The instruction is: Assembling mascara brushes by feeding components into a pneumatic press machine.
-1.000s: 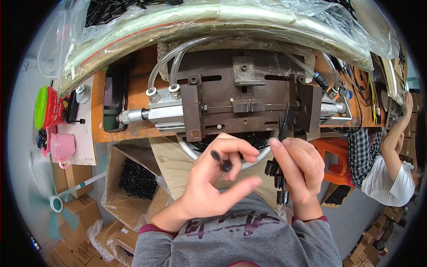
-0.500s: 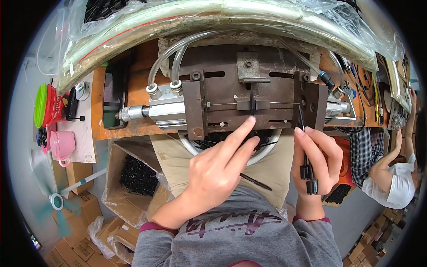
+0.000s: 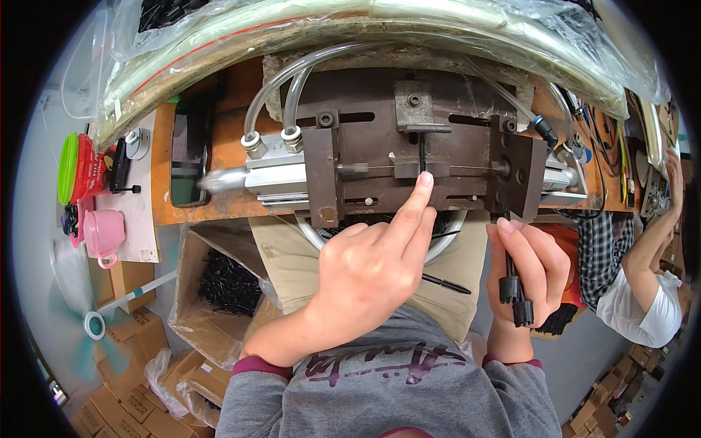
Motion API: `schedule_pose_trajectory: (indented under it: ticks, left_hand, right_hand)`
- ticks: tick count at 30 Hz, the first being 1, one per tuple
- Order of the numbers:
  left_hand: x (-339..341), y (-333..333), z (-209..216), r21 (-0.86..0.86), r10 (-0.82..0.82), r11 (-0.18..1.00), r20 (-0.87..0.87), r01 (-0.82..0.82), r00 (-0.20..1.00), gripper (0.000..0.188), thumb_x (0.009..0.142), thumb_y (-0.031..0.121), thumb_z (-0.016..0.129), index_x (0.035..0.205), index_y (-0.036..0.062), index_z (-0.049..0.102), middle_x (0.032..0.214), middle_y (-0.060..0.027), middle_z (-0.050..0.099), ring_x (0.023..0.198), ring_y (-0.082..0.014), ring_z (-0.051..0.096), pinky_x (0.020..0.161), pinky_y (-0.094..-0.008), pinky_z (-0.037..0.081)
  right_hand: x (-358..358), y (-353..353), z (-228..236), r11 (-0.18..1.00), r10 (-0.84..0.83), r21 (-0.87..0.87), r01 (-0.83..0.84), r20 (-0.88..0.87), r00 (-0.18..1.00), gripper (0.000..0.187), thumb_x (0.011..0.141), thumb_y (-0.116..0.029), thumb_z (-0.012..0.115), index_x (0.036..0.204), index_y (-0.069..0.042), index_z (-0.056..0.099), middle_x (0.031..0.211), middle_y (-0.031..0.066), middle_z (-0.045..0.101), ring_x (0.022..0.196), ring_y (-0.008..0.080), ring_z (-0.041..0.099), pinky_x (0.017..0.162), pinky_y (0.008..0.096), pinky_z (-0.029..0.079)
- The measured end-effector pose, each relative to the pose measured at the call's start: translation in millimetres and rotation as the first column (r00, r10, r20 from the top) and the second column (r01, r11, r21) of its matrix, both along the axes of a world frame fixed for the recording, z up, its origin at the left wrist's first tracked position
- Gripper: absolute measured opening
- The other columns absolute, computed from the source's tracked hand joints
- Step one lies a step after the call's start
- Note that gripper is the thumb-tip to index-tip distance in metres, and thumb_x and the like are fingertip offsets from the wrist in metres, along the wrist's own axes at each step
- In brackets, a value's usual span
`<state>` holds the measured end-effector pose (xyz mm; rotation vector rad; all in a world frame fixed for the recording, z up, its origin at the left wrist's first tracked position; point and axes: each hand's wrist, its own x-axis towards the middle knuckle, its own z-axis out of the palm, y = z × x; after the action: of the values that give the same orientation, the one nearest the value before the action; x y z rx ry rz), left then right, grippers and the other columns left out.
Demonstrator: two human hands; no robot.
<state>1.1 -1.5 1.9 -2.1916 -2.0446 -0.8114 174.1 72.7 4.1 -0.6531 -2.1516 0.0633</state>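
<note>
My left hand (image 3: 376,266) reaches over the dark metal fixture (image 3: 372,95) with its index finger stretched out. That fingertip touches the near end of a thin black rod (image 3: 422,152), which lies across a small slotted block (image 3: 400,170) and reaches the metal stop (image 3: 422,128) behind it. From under the curled fingers sticks a second black stick (image 3: 447,284), seemingly held in that hand. My right hand (image 3: 529,266), at the fixture's right end, is closed around several black plastic rods (image 3: 510,274) with ribbed, knobbed lower ends.
Air cylinders (image 3: 276,175) with clear hoses flank the fixture. A phone (image 3: 190,160) lies left on the bench. Below stands a carton (image 3: 212,306) of black parts. A pink cup (image 3: 104,230) and fan (image 3: 95,325) are further left; a co-worker (image 3: 646,299) sits at right.
My left fingertip has moved away from me, and the black rod now meets the stop. The left cylinder's end knob is blurred, and a pin now protrudes toward the block.
</note>
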Motion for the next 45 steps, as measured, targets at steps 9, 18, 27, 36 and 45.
schedule_pose_trajectory:
  ticks: [9,18,27,36,45]
  left_hand:
    - [1.4,-11.0,16.0,0.156,-0.288,0.956,0.665,0.249,0.690,0.035,0.068,0.006,0.082,0.100,-0.0002,0.070,0.090,-0.0124,0.072,0.077,-0.0227,0.071,0.065,-0.0292,0.058]
    - [-3.1,-12.1,-1.3,0.065,-0.015,0.998,0.276,-0.003,0.961,0.026,0.066,0.003,0.078,0.091,0.0022,0.073,0.110,-0.0125,0.069,0.058,-0.0134,0.063,0.053,-0.0241,0.050]
    - [0.1,2.3,-4.6,0.055,0.013,0.998,0.041,-0.015,0.999,0.024,0.068,0.006,0.074,0.092,0.0025,0.071,0.117,-0.0096,0.068,0.053,-0.0112,0.060,0.046,-0.0240,0.043]
    - [-1.3,0.5,-8.0,0.050,0.011,0.999,0.085,-0.015,0.996,0.024,0.069,0.007,0.075,0.092,0.0029,0.071,0.118,-0.0097,0.067,0.054,-0.0124,0.061,0.046,-0.0245,0.044]
    - [-12.5,-33.1,7.8,-0.143,-0.005,0.973,0.776,0.183,0.631,0.051,0.061,0.016,0.088,0.105,0.0023,0.064,0.109,-0.0095,0.064,0.062,-0.0101,0.055,0.050,-0.0224,0.040]
  right_hand:
    - [-9.8,-0.3,2.2,0.986,0.151,0.058,-0.158,0.101,0.983,0.041,0.060,-0.003,0.069,0.099,0.008,0.070,0.099,0.0138,0.060,0.075,0.0248,0.066,0.062,0.0327,0.057]
    - [-6.2,6.3,2.4,0.994,-0.027,-0.110,0.023,-0.031,0.999,0.036,0.072,0.012,0.068,0.107,0.004,0.070,0.108,0.0190,0.067,0.088,0.0224,0.069,0.073,0.0300,0.057]
    - [-3.2,1.1,-0.8,0.872,0.094,-0.393,-0.291,-0.449,0.889,0.083,0.087,-0.057,0.061,0.132,0.012,0.046,0.129,0.0292,0.050,0.105,0.0404,0.064,0.092,0.0463,0.051]
    - [9.6,1.7,5.3,0.865,0.163,-0.412,-0.287,-0.310,0.937,0.044,0.066,0.006,0.081,0.105,0.006,0.059,0.123,0.0273,0.056,0.104,0.0352,0.065,0.083,0.0389,0.059]
    - [-18.6,4.0,-6.2,0.925,0.258,-0.312,-0.218,0.093,0.962,0.024,0.066,0.001,0.073,0.088,0.004,0.065,0.116,0.0232,0.064,0.082,0.0289,0.069,0.072,0.0333,0.057]
